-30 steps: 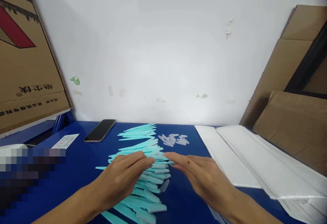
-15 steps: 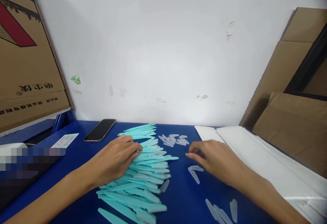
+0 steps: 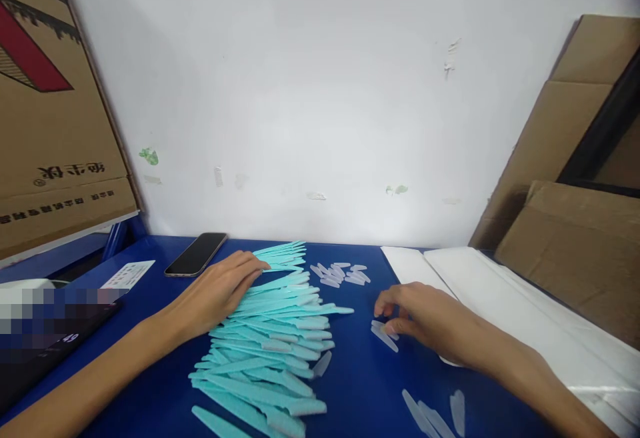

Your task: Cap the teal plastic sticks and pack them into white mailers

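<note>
The left hand (image 3: 225, 291) reaches over the far side of the blue-green sticks (image 3: 270, 358). Its fingers lie close together, and the tips rest by the small fan of sticks (image 3: 287, 251) at the back. The hand hides what is under it, so I cannot tell if it grips a stick.

The right hand (image 3: 425, 318) is bent but not closed. There is a gap between thumb and finger, and the thumb seems to touch 2 clear pieces (image 3: 384, 337) on the blue table (image 3: 350, 391). They lie flat, so the hand likely comes in low for that reason.

The big heap of sticks lies in the middle, thick ends mostly to the right. That may keep those ends near the right hand. 1 stick (image 3: 343, 310) pokes out past the rest. 1 clear piece (image 3: 323, 363) lies against the heap's edge. More clear pieces (image 3: 340, 273) sit in a bunch at the back, and a few loose pieces (image 3: 434, 418) lie near the front, perhaps kept right of the heap so they do not mix. The phone (image 3: 197, 255) lies off to the left, maybe to be out of the way.
</note>
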Action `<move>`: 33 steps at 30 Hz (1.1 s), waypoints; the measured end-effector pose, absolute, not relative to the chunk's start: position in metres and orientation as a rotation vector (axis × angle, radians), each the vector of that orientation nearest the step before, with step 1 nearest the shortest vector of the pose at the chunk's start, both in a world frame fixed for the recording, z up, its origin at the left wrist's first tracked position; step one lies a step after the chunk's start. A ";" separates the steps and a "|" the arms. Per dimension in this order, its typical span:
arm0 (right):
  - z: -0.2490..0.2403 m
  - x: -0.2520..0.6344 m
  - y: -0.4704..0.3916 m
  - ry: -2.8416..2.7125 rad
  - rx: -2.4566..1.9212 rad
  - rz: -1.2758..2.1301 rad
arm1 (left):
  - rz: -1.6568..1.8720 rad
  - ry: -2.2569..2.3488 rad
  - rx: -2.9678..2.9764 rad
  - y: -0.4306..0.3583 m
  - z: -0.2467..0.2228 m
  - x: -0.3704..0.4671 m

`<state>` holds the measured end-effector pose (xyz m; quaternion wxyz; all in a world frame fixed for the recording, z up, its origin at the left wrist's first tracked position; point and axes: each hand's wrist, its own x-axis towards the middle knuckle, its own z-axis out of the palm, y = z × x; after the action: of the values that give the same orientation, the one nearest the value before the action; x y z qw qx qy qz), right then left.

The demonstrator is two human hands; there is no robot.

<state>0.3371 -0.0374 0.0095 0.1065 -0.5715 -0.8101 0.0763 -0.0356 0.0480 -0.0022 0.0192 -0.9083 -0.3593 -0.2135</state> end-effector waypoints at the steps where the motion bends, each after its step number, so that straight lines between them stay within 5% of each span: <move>1: 0.009 0.337 -0.037 -2.384 -1.693 0.229 | -0.670 -1.140 -2.799 0.055 -0.005 -0.040; 13: 0.018 0.317 -0.042 -2.406 -1.798 0.311 | -0.569 -1.259 -2.779 0.087 -0.022 -0.059; 33: 0.007 0.313 -0.038 -2.290 -1.537 -0.104 | -0.580 -1.342 -2.681 0.084 -0.018 -0.055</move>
<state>0.3134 -0.0376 0.0072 0.1896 -0.5469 -0.8146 -0.0371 -0.0554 0.0837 -0.0175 0.0438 -0.8771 -0.4391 -0.1897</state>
